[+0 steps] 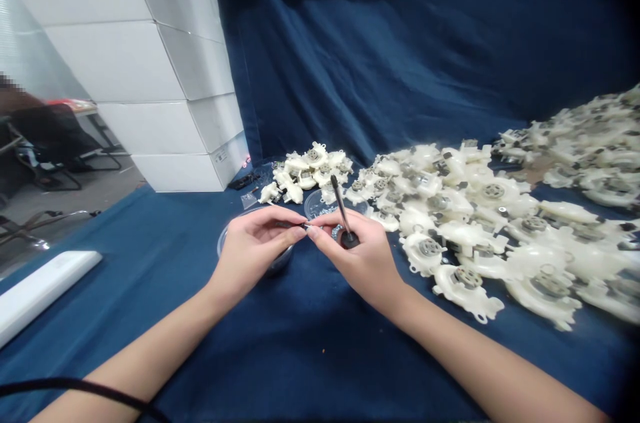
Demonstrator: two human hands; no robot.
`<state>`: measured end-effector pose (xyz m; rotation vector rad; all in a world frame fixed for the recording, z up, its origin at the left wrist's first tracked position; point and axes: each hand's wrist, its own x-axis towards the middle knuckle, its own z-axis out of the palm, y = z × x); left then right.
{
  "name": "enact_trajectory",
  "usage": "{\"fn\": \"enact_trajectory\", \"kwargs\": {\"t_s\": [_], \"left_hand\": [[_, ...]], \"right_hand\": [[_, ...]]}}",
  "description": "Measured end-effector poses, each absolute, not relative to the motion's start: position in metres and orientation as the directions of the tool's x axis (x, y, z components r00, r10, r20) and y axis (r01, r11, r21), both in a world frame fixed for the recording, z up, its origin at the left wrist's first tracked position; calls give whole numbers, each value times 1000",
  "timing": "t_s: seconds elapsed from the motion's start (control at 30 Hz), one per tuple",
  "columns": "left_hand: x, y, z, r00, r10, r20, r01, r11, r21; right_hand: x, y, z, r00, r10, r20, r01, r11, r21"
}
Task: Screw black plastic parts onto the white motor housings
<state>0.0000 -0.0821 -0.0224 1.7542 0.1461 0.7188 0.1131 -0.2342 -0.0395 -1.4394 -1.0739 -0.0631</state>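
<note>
My left hand [257, 243] is closed, thumb and fingertips pinching a small dark piece [290, 224] that is mostly hidden. Its tips meet those of my right hand [357, 253], where a tiny pale bit shows between them. A slim dark screwdriver [340, 203] with a round black end rests in the crook of my right hand and points up and away. Behind the left hand is a clear round tub [220, 246] with dark contents. Beyond the right hand stands a clear tub [309, 206] of small silvery screws.
Cream plastic housings with motors [450, 203] are heaped along the right, with a smaller pile [310, 170] at the back. White boxes [185, 76] are stacked at the left rear. A white bar [45, 290] lies left; a black cable [85, 384] crosses the lower left corner.
</note>
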Motion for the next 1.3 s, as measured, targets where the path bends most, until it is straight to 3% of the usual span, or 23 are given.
{"fn": "enact_trajectory", "kwargs": {"t_s": [0.67, 0.9, 1.03, 1.17, 1.3], "left_hand": [[0, -84, -19, 800, 390, 455, -314, -374, 873], [-1, -83, -22, 801, 508, 317, -208, -260, 943], [-1, -85, -20, 815, 489, 310, -221, -232, 947], [-1, -87, -19, 814, 496, 304, -210, -237, 949], [-1, -86, -19, 815, 497, 298, -196, -248, 949]], "right_hand": [[112, -234, -37, 507, 677, 533, 613, 151, -775], [112, -235, -37, 591, 547, 593, 627, 151, -764], [112, -235, -39, 537, 467, 703, 723, 175, -668], [112, -235, -40, 463, 445, 767, 787, 192, -586], [112, -235, -40, 452, 452, 769, 795, 188, -577]]}}
